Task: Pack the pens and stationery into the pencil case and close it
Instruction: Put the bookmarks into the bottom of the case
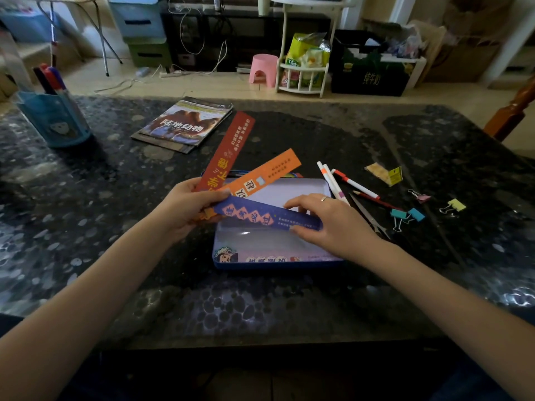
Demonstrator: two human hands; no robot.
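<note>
A flat, glossy tin pencil case (pixel 275 247) lies open near the dark speckled table's (pixel 86 227) front edge. Above it the left hand (pixel 185 206) pinches three fanned card rulers; the right hand (pixel 333 221) grips the purple ruler (pixel 260 214). Pens (pixel 338 183) lie just right.

Pens (pixel 337 180), clips (pixel 411 214) right of case (pixel 260 250); magazines (pixel 185 125) behind-left.
</note>
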